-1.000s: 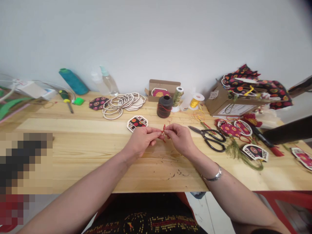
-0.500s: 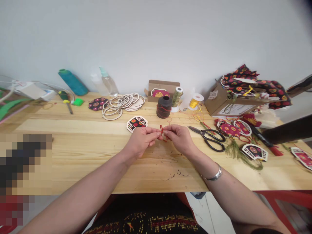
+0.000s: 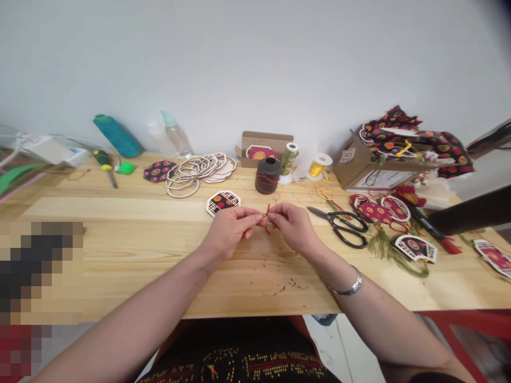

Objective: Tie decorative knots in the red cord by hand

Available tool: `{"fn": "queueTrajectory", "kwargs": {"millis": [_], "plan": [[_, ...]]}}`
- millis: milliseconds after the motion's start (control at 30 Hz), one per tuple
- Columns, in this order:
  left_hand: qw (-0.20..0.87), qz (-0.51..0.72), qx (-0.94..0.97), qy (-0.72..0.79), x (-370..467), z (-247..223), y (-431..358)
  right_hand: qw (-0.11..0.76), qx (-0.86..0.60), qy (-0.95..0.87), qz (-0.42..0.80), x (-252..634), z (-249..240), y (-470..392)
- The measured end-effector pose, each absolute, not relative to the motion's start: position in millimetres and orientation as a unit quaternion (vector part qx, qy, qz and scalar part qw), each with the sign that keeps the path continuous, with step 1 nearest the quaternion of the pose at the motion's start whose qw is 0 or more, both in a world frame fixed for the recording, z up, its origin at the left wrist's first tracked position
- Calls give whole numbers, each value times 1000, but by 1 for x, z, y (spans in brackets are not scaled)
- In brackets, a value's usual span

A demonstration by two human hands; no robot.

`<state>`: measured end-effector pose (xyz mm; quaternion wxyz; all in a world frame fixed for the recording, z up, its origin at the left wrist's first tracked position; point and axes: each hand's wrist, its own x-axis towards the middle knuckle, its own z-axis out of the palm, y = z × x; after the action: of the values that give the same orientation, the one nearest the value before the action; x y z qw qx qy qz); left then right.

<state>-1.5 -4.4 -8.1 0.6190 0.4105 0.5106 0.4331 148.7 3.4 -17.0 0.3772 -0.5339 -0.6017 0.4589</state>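
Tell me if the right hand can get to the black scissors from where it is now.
Probably yes. The scissors lie flat on the table just right of the right hand, with bare wood between. But that hand and the left hand both pinch the red thread.

Hands reworking the red thread knot, tiny shifts only

The red thread (image 3: 266, 217) pinched between the left hand (image 3: 230, 230) and right hand (image 3: 294, 227) is changing shape: its loop, leaning toward the left fingertips half a second ago, is now standing straighter above the pinch, with a short tail hanging just below it. Both hands are drifting slightly left together.
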Motion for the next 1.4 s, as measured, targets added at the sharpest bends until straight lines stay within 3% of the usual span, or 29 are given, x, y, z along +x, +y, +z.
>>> {"fn": "queueTrajectory", "kwargs": {"millis": [200, 333, 433, 633, 833, 1400], "plan": [[618, 426, 440, 493, -3, -10, -5, 385, -530, -605, 452, 149, -18, 4], [557, 400, 514, 516, -3, -10, -7, 386, -533, -608, 444, 149, -19, 4], [455, 393, 594, 534, -3, -13, -10, 389, -536, -598, 451, 149, -20, 5], [153, 445, 778, 416, -2, -28, -13, 396, -524, -575, 487, 149, -18, 5], [-15, 383, 835, 395, -3, -32, -13, 413, -519, -554, 503, 148, -23, 5], [-108, 314, 858, 392, 1, -31, -18, 430, -531, -579, 444, 141, -44, 4]]}}
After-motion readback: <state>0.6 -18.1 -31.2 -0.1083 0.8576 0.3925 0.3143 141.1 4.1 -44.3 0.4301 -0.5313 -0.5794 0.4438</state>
